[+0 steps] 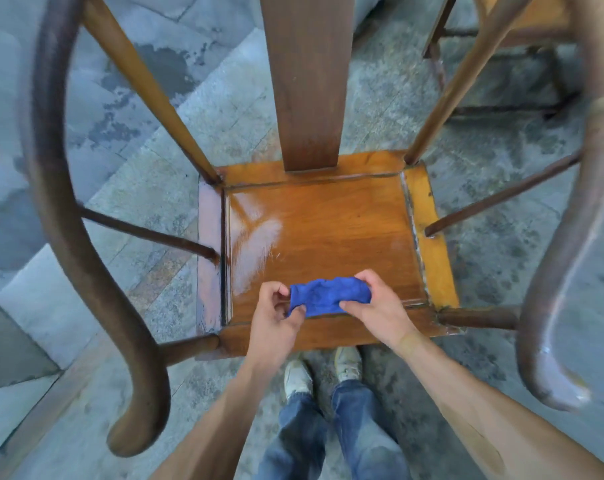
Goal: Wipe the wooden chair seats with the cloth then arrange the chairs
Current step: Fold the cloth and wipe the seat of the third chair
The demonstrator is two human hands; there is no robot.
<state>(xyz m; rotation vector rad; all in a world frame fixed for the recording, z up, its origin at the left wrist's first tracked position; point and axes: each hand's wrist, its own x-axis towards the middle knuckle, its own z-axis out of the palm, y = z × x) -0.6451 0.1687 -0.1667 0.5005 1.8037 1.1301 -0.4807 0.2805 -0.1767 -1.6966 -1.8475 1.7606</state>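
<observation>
- Both hands are on the blue cloth [328, 295] right now, low in the middle of the frame, just over the front edge of the chair seat [328, 230].
- Left hand [276, 315] pinches the cloth's left end between thumb and fingertips; right hand [375, 306] has its grip curled round the right end. Neither hand is free.
- The cloth is bunched into a short roll, and its long axis runs left to right across the picture, stretched between the two grips, parallel with the seat's front rail.
- Whether it touches the wood I cannot say; it sits right at the seat's surface.
- The seat spreads away from the hands toward the top of the frame, so the next stroke, I'd judge, goes forward and up-frame. The hands look about equally near; the right one reaches slightly further in.
- A pale sheen shows on the seat's left half, possibly a damp patch; the right half looks duller.
- What hems things in: the broad back splat [309, 81] rising at upper centre and the curved armrest [68, 220] sweeping down the left side.
- A second chair [522, 36] stands at upper right on the stone floor [137, 109].
- The person's jeans and shoes [297, 379] show at the bottom, close against the seat front.
</observation>
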